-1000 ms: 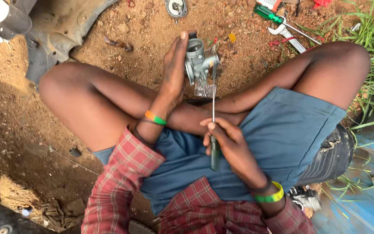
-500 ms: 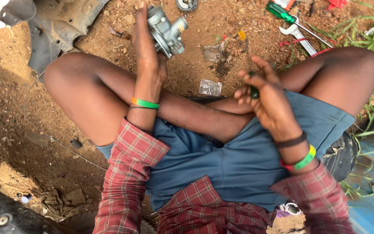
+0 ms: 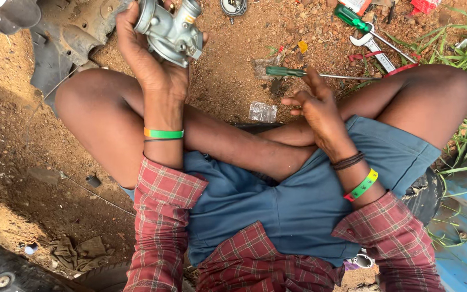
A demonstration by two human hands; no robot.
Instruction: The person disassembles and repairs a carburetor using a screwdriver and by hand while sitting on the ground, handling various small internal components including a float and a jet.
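The green-handled screwdriver (image 3: 298,72) lay crosswise on the dirt, touching the loosely spread right hand (image 3: 314,105); the left hand (image 3: 149,59) gripped the carburetor (image 3: 171,30).

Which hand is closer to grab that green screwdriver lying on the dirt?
Probably the right hand: it is open and empty, fingers right beside the green-handled screwdriver. The left hand is busy gripping the metal carburetor, raised off to the other side.

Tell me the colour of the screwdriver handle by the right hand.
Dark green, on the screwdriver beside the right hand; head view.
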